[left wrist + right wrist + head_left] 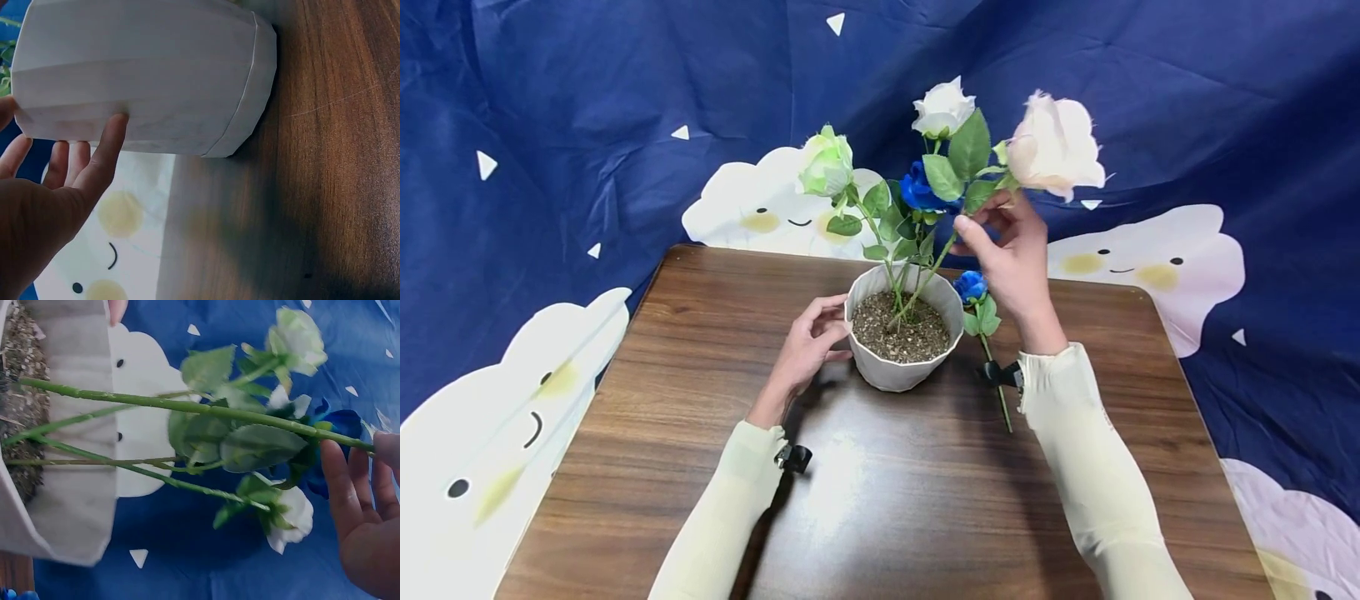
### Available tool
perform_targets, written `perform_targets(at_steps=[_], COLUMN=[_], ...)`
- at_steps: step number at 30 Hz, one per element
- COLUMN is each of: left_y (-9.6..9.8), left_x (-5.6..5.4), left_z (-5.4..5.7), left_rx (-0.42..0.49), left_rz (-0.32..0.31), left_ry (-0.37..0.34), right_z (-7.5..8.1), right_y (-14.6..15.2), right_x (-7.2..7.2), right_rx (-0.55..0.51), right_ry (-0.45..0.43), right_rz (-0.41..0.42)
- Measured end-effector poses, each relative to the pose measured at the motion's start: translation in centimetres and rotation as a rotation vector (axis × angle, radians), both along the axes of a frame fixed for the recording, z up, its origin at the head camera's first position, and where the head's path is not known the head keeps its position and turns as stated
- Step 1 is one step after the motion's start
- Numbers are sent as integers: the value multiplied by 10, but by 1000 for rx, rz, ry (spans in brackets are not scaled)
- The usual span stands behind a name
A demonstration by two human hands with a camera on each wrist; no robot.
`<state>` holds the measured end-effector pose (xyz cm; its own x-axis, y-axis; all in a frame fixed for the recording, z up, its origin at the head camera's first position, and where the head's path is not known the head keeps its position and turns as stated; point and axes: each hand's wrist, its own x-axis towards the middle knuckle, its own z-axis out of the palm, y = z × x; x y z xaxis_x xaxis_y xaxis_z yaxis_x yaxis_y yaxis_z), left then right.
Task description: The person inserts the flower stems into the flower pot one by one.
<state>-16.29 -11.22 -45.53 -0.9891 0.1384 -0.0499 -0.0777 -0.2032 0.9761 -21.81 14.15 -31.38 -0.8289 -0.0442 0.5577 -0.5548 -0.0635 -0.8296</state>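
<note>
A white faceted flowerpot (895, 375) filled with brown soil (891, 329) stands near the back of the table. My left hand (808, 346) touches the pot's left side; in the left wrist view its fingertips rest on the wall and rim. With thumb and fingers my right hand (1018, 254) pinches the stem (206, 409) of a large pale pink rose (1052, 146), which leans right with its lower end in the soil. A pale green rose (826, 162), a white rose (943, 108) and a blue rose (925, 190) also rise from the pot.
Another blue rose (972, 286) lies on the brown wooden table (880, 517), right of the pot and beside my right wrist. A dark blue cloth (625, 75) with smiling clouds and white triangles hangs behind the table. Each wrist carries a small black camera.
</note>
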Motion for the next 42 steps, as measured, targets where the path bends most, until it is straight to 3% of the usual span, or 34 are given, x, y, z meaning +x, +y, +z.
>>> perform_targets(at_steps=[10, 18, 23, 31, 42], left_y=[0, 0, 0, 0, 0], left_x=[0, -1, 0, 0, 0], left_z=[1, 0, 1, 1, 1], left_rx=[-4, -3, 0, -4, -5], left_rz=[5, 6, 8, 5, 11], left_ry=[-1, -3, -3, -4, -4], right_z=[-12, -14, -21, -31, -38], right_y=[-22, -32, -39, -44, -47], right_x=[0, 1, -1, -5, -10], right_rx=[221, 474, 480, 398, 323], right_ry=[-10, -32, 14, 28, -36], right_rz=[35, 70, 96, 83, 97])
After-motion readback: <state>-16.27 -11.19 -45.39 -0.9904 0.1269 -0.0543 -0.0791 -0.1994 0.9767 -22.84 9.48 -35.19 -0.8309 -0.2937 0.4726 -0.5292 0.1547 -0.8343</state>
